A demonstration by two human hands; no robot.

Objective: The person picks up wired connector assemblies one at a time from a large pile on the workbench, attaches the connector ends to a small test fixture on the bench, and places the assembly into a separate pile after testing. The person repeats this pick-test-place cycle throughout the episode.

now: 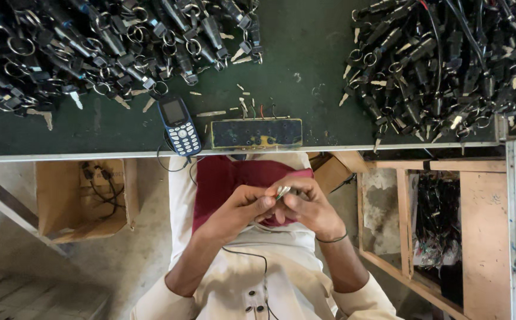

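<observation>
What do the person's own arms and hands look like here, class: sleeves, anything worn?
Both forearms are bare, with cream sleeves pushed up near the elbows. The right hand has a thin dark band round its wrist. The left hand wears nothing visible.

- I am seeing soft, even daylight spreading over the whole view, moderately bright, with no hard glare.
- The dark green bench [305, 53] is soaking up light, so the black parts heaped on it are merging into dim masses.
- Metal rings there are catching small glints.
- The pale clothing below is reading brightest.
- Wide-angle distortion is bowing the bench edge and stretching the corners.
- Focus is holding sharp at centre and softening slightly towards the edges.
</observation>
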